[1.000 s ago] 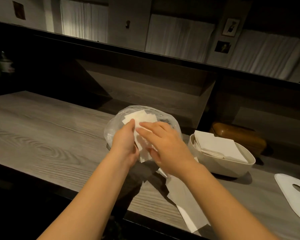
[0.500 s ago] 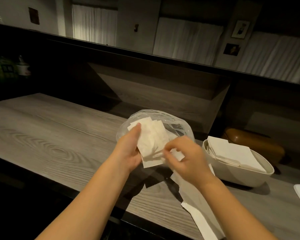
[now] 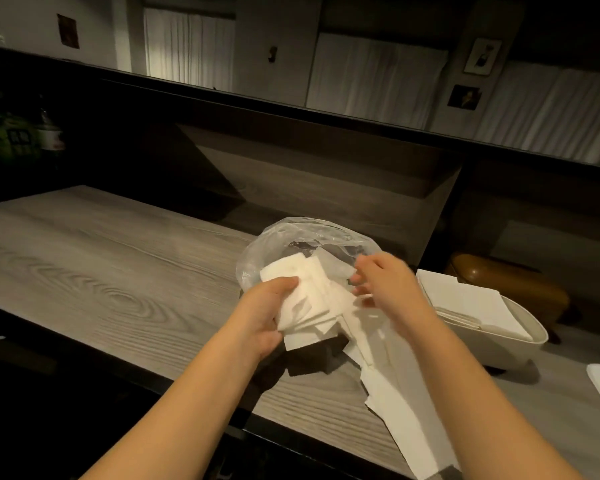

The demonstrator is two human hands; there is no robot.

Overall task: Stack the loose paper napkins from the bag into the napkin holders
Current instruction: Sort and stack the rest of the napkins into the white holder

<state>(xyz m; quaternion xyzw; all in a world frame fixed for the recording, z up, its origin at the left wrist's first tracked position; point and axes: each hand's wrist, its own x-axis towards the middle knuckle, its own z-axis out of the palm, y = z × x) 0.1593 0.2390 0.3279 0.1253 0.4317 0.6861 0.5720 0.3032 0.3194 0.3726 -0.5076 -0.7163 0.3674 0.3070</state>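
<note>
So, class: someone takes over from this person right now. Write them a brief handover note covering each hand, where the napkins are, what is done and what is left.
Left hand grips a fanned bunch of napkins over the clear bag.
Right hand, blurred, reaches at the bunch's right edge; grip unclear.
White holder to the right already holds a stack of napkins.
More loose napkins lie on the counter near the front edge.
Left: square the bunch, put it in the holder, collect the loose ones.

Napkin holder right of bag on counter.
</note>
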